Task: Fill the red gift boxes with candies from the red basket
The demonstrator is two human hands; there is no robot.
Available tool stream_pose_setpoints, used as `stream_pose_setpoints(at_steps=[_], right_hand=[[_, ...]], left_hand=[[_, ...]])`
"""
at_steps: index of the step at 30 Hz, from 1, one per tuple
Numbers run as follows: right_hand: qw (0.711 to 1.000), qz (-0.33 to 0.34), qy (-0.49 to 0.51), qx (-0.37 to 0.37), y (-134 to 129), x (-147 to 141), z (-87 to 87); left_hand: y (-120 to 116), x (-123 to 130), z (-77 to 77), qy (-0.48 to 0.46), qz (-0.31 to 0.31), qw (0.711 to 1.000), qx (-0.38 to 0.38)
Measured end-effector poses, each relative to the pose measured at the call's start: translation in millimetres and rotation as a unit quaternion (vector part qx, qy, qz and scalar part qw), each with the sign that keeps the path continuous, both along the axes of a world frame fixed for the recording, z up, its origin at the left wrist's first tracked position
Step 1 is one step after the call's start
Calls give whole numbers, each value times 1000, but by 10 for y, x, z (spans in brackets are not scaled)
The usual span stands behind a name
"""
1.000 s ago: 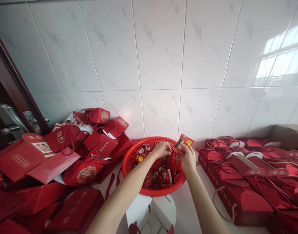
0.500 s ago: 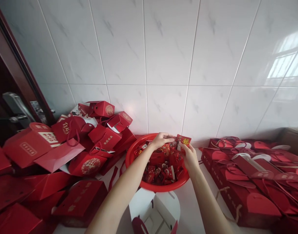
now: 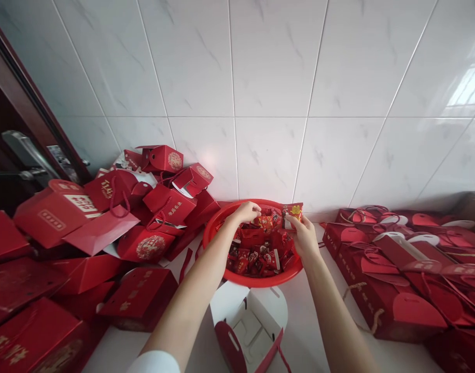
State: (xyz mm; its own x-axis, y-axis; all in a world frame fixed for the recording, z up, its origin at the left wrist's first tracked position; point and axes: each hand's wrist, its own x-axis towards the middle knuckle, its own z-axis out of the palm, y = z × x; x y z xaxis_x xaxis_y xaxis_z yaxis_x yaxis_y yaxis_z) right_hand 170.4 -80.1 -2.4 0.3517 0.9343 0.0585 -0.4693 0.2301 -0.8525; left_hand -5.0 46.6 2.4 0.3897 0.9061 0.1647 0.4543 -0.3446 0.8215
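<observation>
A red plastic basket (image 3: 256,283) full of small red-wrapped sweets (image 3: 256,259) stands against the tiled wall. Over its right rim, my right hand (image 3: 306,239) grips a red packet (image 3: 294,211) with gold print between thumb and fingers. My left hand (image 3: 246,212) is at the basket's far left side, above the sweets, its fingers curled in; what they hold, if anything, I cannot make out. In front of the basket sits an open gift box (image 3: 256,316), white inside and red outside, with its flaps spread.
To the left lies a tumbled pile of red gift boxes (image 3: 146,295), some with cord handles. Rows of red boxes (image 3: 401,311) with rope handles fill the right side. A dark door with a metal handle (image 3: 29,153) is at the far left.
My left hand has drawn left, away from my right hand, and its fingers have curled. The packet is still in my right hand. The view has tilted slightly upward in the scene's lower part.
</observation>
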Motion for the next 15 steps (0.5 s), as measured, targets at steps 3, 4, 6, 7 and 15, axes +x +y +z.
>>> stream_pose_setpoints(at_steps=[3, 4, 6, 7, 15], right_hand=[[1000, -6, 7, 11, 14, 7, -7], [1000, -7, 10, 15, 17, 8, -9], [1000, -7, 18, 22, 21, 9, -10], [999, -6, 24, 24, 21, 10, -8], [994, -20, 97, 54, 53, 66, -16]], left_hand=[[-12, 23, -41, 15, -26, 999, -13], [-24, 46, -30, 17, -37, 999, -16], [-65, 103, 22, 12, -60, 998, -15], [-96, 135, 60, 3, -78, 997, -13], [-332, 323, 231, 20, -277, 959, -46]])
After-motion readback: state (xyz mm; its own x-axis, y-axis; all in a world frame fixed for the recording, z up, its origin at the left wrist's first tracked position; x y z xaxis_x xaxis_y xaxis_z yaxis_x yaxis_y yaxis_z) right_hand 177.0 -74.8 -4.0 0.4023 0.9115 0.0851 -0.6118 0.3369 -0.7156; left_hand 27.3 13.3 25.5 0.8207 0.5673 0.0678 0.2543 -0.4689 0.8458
